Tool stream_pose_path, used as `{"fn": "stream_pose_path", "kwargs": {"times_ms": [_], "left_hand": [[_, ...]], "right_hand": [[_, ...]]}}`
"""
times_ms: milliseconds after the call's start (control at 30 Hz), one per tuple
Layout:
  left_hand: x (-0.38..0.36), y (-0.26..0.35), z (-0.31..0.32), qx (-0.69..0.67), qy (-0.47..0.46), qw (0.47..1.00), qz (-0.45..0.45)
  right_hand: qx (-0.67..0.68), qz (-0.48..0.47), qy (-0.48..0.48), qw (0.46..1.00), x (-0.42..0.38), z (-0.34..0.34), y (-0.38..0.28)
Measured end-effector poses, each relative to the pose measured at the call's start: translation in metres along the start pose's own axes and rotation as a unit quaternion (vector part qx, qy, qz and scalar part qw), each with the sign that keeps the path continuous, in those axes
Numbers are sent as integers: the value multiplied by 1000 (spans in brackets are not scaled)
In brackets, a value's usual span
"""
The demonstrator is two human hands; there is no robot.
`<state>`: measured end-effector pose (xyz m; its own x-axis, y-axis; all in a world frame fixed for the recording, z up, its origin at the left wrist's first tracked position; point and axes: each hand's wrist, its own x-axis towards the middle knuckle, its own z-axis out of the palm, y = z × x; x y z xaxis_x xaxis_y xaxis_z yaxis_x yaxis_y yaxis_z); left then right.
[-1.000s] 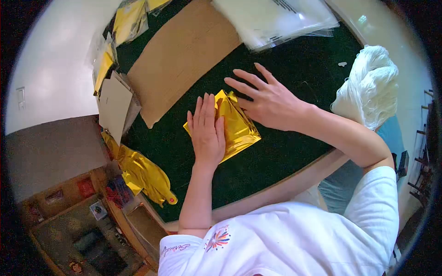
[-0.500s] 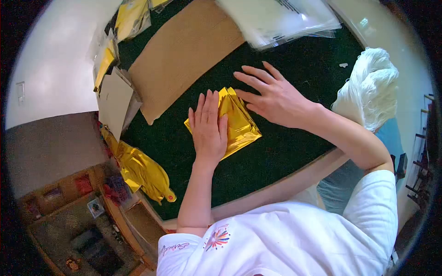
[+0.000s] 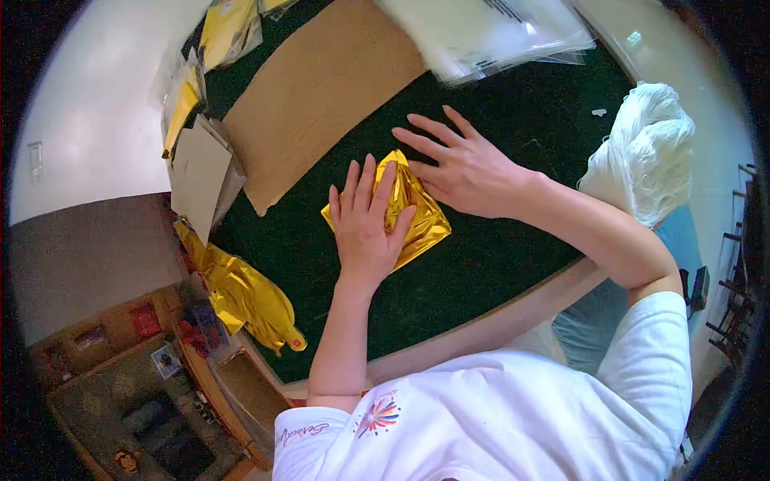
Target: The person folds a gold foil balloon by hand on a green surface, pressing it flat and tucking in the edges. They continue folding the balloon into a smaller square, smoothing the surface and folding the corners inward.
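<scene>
A folded, shiny gold foil sheet lies on the dark green table covering. My left hand presses flat on its left side, fingers apart and thumb stretched over the foil. At the upper right edge of the foil is my right hand, open with spread fingers. Its thumb side is at the foil's edge; whether it touches cannot be made out. Part of the foil is hidden under my left hand.
A brown cardboard sheet lies beyond the foil. Clear plastic sleeves are at the back, white yarn at the right. Another gold foil piece sits at the left edge, near white cards and yellow packets.
My left hand's fingers have spread wider across the foil. My right hand has shifted slightly left. The foil looks flatter along its right side.
</scene>
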<state>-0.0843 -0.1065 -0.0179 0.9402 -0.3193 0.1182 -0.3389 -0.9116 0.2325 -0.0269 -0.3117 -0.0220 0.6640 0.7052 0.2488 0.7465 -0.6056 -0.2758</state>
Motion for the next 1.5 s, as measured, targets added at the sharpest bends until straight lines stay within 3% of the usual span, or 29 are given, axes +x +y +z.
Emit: {"fn": "stream_pose_path", "kwargs": {"times_ms": [133, 300, 700, 1100, 1233, 1500], "left_hand": [[0, 1, 0, -1, -2, 1000, -3], [-1, 1, -1, -20, 8, 1000, -10], [0, 2, -1, -9, 10, 1000, 5], [0, 5, -5, 5, -2, 1000, -1], [0, 5, -4, 13, -16, 1000, -5], [0, 3, -3, 2, -8, 1000, 1]], "right_hand": [[-16, 3, -15, 1000, 2, -3, 0], [27, 1, 34, 999, -7, -11, 0], [19, -10, -14, 1000, -1, -7, -3], [48, -2, 31, 998, -22, -30, -12], [72, -38, -14, 997, -44, -37, -17], [35, -28, -3, 999, -53, -33, -13]]}}
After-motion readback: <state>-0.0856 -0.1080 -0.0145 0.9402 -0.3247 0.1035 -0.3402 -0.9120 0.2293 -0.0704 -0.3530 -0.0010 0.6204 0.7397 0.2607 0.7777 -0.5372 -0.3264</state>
